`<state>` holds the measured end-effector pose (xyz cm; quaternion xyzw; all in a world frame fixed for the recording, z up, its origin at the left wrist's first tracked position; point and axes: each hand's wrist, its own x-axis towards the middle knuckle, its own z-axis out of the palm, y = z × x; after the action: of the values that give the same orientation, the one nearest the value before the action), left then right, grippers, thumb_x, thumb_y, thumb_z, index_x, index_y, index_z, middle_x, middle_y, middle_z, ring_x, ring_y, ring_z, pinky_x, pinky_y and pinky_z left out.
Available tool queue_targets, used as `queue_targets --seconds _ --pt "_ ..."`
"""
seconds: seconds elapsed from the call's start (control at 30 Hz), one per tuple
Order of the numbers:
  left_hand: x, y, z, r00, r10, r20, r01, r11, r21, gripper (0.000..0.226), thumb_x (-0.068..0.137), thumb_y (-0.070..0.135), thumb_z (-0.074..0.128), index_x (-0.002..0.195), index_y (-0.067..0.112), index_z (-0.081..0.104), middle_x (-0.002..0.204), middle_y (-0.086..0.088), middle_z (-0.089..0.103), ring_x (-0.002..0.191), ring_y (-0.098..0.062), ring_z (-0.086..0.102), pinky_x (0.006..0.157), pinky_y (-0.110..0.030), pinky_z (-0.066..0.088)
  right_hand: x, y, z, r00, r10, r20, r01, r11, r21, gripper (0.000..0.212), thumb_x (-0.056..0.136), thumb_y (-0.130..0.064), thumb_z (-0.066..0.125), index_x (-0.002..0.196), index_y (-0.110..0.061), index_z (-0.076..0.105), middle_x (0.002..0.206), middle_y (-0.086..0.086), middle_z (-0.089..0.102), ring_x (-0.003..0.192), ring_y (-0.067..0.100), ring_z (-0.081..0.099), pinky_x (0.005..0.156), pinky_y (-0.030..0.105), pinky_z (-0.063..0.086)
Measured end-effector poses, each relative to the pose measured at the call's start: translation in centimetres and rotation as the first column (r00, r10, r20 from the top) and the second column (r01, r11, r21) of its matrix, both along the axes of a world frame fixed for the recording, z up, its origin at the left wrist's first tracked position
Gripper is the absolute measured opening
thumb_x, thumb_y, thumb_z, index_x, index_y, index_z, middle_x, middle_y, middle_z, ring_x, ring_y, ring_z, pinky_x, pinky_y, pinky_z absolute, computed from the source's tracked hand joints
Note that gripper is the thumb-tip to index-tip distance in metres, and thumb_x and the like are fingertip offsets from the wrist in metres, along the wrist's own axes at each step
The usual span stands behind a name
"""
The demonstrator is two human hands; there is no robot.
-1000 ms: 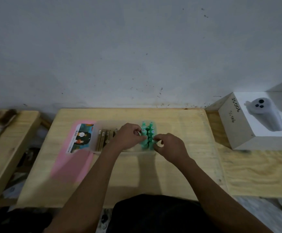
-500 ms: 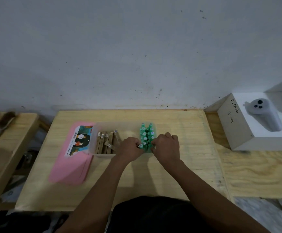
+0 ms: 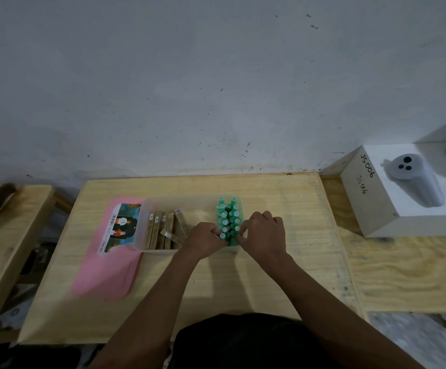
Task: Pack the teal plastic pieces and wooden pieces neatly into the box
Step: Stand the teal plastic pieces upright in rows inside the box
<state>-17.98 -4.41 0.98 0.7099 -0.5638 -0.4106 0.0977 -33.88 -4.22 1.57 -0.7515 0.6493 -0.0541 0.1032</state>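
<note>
A clear plastic box (image 3: pixel 147 209) stands on the wooden table. Several teal plastic pieces (image 3: pixel 228 217) stand upright in two rows at its right end. Several wooden pieces (image 3: pixel 160 227) lie at its left end, one across the others. My left hand (image 3: pixel 203 239) and my right hand (image 3: pixel 263 233) meet at the near end of the teal rows, fingers curled, pinching the nearest teal piece (image 3: pixel 223 235) from either side. My hands hide the box's near right corner.
A pink lid with a picture label (image 3: pixel 110 259) lies left of the box. A white carton marked JS006 (image 3: pixel 403 198) sits on the right bench with a grey device on top. A lower bench (image 3: pixel 9 235) with brushes stands at the left.
Both hands have slid toward me along the teal rows, from the middle to the near end. The box, the lid and the wooden pieces stay where they were.
</note>
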Motion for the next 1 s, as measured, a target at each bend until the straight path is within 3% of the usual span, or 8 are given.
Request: queue_targets --seconds 0.17,0.3,0.43,0.7,0.83,1.0 --pt "0.1 -0.1 0.0 1.0 0.013 -0.019 -0.013 0.999 0.032 0.021 0.071 0.035 0.076 0.078 0.018 0.066 0.08 0.005 0.064 0.075 -0.012 0.06 0.056 -0.02 0.04 0.0 0.0 0.3 0.999 0.005 -0.034 -0.005 1.0 -0.005 0.021 0.084 -0.036 0.056 0.09 -0.027 0.074 0.097 -0.002 0.065 0.097 0.021 0.053 0.083 0.037 0.036" --pt "0.3 0.0 -0.3 0.999 0.016 -0.029 -0.015 0.999 0.036 0.02 0.074 0.033 0.073 0.081 0.014 0.068 0.085 -0.001 0.068 0.078 -0.014 0.061 0.063 -0.023 0.044 0.5 0.1 0.6 0.984 0.065 -0.165 -0.07 0.997 -0.026 0.025 0.086 -0.035 0.053 0.089 -0.021 0.074 0.093 0.001 0.064 0.096 0.024 0.053 0.085 0.039 0.034" --pt "0.5 0.2 -0.3 0.999 -0.005 -0.042 0.007 0.999 0.047 0.019 0.077 0.03 0.072 0.084 0.012 0.068 0.088 -0.004 0.07 0.08 -0.016 0.063 0.06 -0.021 0.043 0.6 -0.5 0.8 0.969 0.134 -0.206 -0.131 0.991 0.027 0.027 0.086 -0.033 0.052 0.092 -0.014 0.069 0.099 0.005 0.062 0.102 0.025 0.049 0.089 0.04 0.034" --pt "0.6 0.5 -0.2 0.997 -0.006 -0.078 0.008 0.999 0.032 0.027 0.077 0.034 0.073 0.091 0.01 0.071 0.094 -0.005 0.072 0.088 -0.018 0.067 0.071 -0.026 0.049 -0.1 -1.2 0.5 0.983 0.183 0.012 -0.183 0.976 0.117 0.033 0.079 -0.039 0.064 0.101 -0.015 0.07 0.112 0.002 0.054 0.111 0.023 0.041 0.087 0.034 0.041" --pt "0.6 0.6 -0.1 0.996 -0.003 -0.09 0.005 1.0 0.024 0.029 0.078 0.034 0.072 0.094 0.01 0.07 0.097 -0.005 0.071 0.089 -0.018 0.066 0.068 -0.024 0.047 -0.5 -1.3 1.1 0.967 0.248 0.052 -0.253 0.956 0.149 0.023 0.082 -0.041 0.065 0.1 -0.028 0.073 0.119 -0.002 0.052 0.117 0.021 0.039 0.091 0.035 0.04" --pt "0.8 0.7 0.0 0.993 0.007 -0.117 -0.004 1.0 0.03 0.03 0.078 0.033 0.073 0.096 0.009 0.07 0.097 -0.004 0.07 0.089 -0.017 0.065 0.067 -0.023 0.047 -0.5 -1.5 1.1 0.975 0.215 0.062 -0.222 0.967 0.122 0.032 0.084 -0.044 0.064 0.113 -0.031 0.067 0.122 -0.003 0.053 0.118 0.02 0.041 0.093 0.036 0.039"
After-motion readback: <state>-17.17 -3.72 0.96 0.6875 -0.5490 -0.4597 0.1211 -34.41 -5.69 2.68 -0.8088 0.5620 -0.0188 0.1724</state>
